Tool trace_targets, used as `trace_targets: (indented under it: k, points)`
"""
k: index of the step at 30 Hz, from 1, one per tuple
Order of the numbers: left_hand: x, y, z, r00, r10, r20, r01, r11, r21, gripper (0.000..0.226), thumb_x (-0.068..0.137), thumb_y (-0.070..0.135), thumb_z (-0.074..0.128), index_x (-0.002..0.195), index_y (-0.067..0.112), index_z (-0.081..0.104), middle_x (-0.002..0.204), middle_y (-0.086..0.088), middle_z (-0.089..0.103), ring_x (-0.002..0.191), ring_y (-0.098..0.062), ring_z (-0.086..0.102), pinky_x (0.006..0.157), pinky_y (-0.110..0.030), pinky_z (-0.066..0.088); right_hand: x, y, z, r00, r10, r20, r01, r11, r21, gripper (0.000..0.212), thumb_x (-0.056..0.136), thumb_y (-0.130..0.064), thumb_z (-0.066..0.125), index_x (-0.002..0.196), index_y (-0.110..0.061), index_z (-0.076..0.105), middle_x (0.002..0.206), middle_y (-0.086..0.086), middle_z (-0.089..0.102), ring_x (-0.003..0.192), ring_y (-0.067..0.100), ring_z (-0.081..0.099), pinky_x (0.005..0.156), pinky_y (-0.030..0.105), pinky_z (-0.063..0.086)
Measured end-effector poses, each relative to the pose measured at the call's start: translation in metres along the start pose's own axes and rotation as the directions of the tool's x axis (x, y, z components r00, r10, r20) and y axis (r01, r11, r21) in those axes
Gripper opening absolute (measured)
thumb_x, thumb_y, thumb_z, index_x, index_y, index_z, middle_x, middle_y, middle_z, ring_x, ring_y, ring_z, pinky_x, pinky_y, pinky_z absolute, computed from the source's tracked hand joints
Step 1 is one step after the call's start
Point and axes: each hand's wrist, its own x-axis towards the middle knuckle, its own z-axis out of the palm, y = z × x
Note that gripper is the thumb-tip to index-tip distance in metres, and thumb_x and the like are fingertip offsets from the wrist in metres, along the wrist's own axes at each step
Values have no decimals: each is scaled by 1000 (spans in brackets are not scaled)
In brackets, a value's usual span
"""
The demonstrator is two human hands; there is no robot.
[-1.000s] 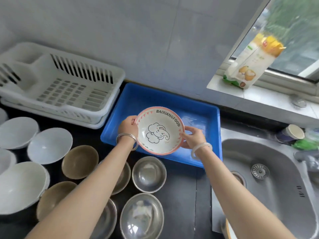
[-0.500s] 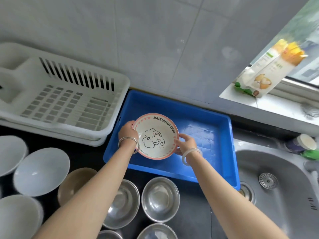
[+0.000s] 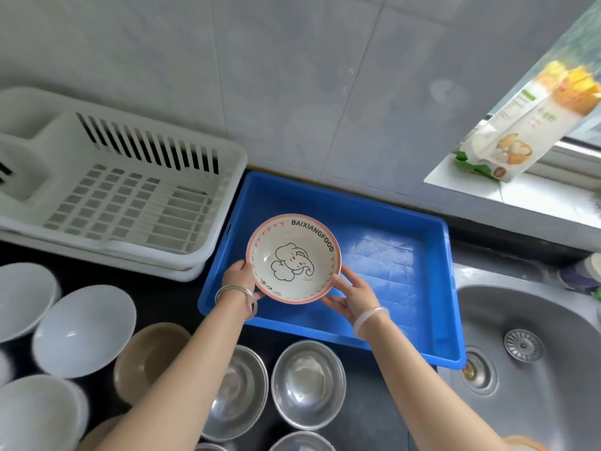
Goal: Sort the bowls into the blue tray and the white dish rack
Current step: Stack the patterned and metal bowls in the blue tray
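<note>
Nearest me, 2 steel bowls (image 3: pixel 307 384) sit on the counter. Beyond them my left hand (image 3: pixel 239 278) pinches the left rim of the elephant bowl (image 3: pixel 292 258), and my right hand (image 3: pixel 353 297) cups its lower right side, fingers spread. The bowl lies between the 2 hands, mouth up (round, so no long axis), low over the near-left part of the blue tray (image 3: pixel 383 255); I cannot tell whether it touches. The white dish rack (image 3: pixel 130 196) stands farther left.
</note>
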Motion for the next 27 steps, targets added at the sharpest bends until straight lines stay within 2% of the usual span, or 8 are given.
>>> trace_targets:
  k: [3,6,11,14,21,24,27]
  points:
    - [3,0,4,1000,-2,-13,0,991,-134,24,95,16,45,110,2,59,99,-14,62,85,-25,61,77,-36,53,5,-4,10,1000,-18,-15,19,998,56,42,93,-11,54,133,-23,47,110,12,66,65,23,72,60,24,59]
    - [6,1,8,999,28,-21,-32,969,-243,31,95,18,46,118,0,55,106,-16,60,95,-23,58,85,-32,49,15,-10,23,999,-44,-30,46,996,76,43,93,-9,52,134,-20,46,116,14,63,63,23,72,62,25,60]
    - [8,5,16,1000,24,20,-15,938,-347,24,95,25,46,115,15,56,106,-10,59,103,-28,57,78,-41,52,32,-16,40,990,-115,-86,121,990,68,41,92,-10,55,132,-17,48,120,17,61,75,31,68,67,29,60]
    - [12,9,20,999,53,14,-44,926,-374,23,96,24,45,114,17,56,108,-9,59,104,-28,57,78,-40,52,39,-18,46,986,-139,-96,147,985,88,41,90,-7,57,130,-14,50,110,15,64,77,33,68,64,28,60]
    - [17,7,23,996,82,-28,-87,929,-360,23,95,25,46,114,18,58,107,-9,60,100,-26,59,76,-38,53,44,-20,49,985,-133,-108,146,982,122,39,90,-5,56,127,-15,50,114,17,60,75,30,68,54,25,58]
    - [14,7,25,994,93,-56,-107,933,-344,26,96,22,45,117,14,57,107,-10,59,99,-26,58,78,-37,52,43,-19,48,986,-127,-104,133,990,53,40,91,-11,55,130,-18,49,113,15,61,80,31,67,62,25,59]
    - [7,5,28,986,147,-84,-165,944,-286,28,95,17,44,119,10,56,112,-12,59,107,-27,57,81,-32,49,41,-17,46,991,-125,-39,120,986,-114,42,95,-28,50,136,-26,42,115,2,59,93,26,64,77,28,53]
